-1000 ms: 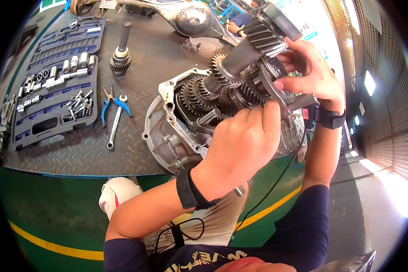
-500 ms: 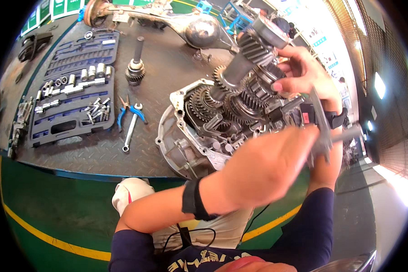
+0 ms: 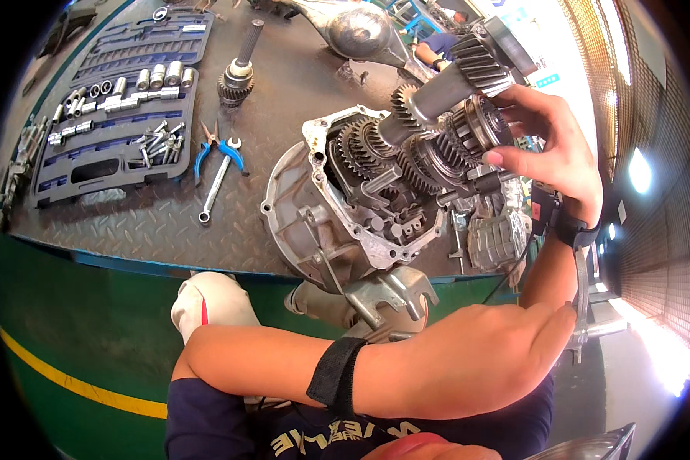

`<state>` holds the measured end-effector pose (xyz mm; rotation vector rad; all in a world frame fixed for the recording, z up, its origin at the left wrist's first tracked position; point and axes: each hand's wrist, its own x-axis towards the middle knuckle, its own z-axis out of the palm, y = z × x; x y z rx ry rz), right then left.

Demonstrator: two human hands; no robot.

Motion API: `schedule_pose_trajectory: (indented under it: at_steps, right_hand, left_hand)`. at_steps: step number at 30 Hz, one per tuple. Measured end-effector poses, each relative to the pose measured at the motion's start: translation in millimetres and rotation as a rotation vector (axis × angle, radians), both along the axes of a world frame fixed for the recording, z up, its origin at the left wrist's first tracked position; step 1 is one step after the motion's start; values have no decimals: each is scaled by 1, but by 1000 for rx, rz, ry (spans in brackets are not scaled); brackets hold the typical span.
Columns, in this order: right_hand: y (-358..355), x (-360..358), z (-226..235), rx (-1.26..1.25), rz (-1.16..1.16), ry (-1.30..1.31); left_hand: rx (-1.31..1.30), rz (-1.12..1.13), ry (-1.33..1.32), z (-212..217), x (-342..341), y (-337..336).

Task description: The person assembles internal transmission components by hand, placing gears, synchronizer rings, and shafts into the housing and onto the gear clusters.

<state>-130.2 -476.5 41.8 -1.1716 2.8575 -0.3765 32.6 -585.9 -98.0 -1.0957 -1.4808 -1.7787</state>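
A gearbox with its gears exposed [image 3: 429, 157] stands in a light-metal housing [image 3: 307, 218] at the table's front edge. My right hand [image 3: 556, 146] curls thumb and fingers around the gear at the shaft's outer end [image 3: 483, 126]. A large helical gear shaft [image 3: 448, 88] rises just above those fingers. My left hand [image 3: 475, 356] crosses low in front of me, closed on a grey shift fork [image 3: 581, 299]; its fingertips are mostly hidden. Below the housing juts a forked metal bracket [image 3: 391, 295]; I cannot tell what supports it.
Left on the steel-topped table [image 3: 238, 230] lies an open socket set [image 3: 115, 146]. Pliers [image 3: 216, 153] and a combination wrench [image 3: 218, 188] lie beside it. A geared shaft [image 3: 239, 73] stands behind them. An axle housing [image 3: 356, 31] and another person's arm [image 3: 433, 57] are farther back.
My left hand has drawn nearer to me and away from the gears, carrying the shift fork toward the lower right. The right hand stays at the gears. The view has shifted slightly.
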Motion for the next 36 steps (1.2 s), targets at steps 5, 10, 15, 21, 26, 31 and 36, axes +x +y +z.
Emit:
schedule_pose_trajectory:
  at_steps: [5,10,15,21,26,31,36]
  right_hand:
    - [0,-10,-1,5,-141,-51]
    - [-11,-1,-7,-24,-212,-35]
    - [-14,-1,-2,105,-254,31]
    - [-1,-1,-1,-68,-127,-171]
    - [12,-10,2,-79,46,-253]
    - [26,-27,7,-102,85,-396]
    - [30,-36,3,-162,108,-445]
  left_hand:
    - [-19,-10,-17,0,-3,-1]
    - [8,-1,-26,-2,-2,3]
    - [0,16,-22,-3,-3,3]
    - [0,23,-30,-2,-4,2]
    - [12,-1,-40,-3,-4,4]
    - [7,-30,-42,-3,-3,5]
    - [-18,-11,-46,-5,-5,3]
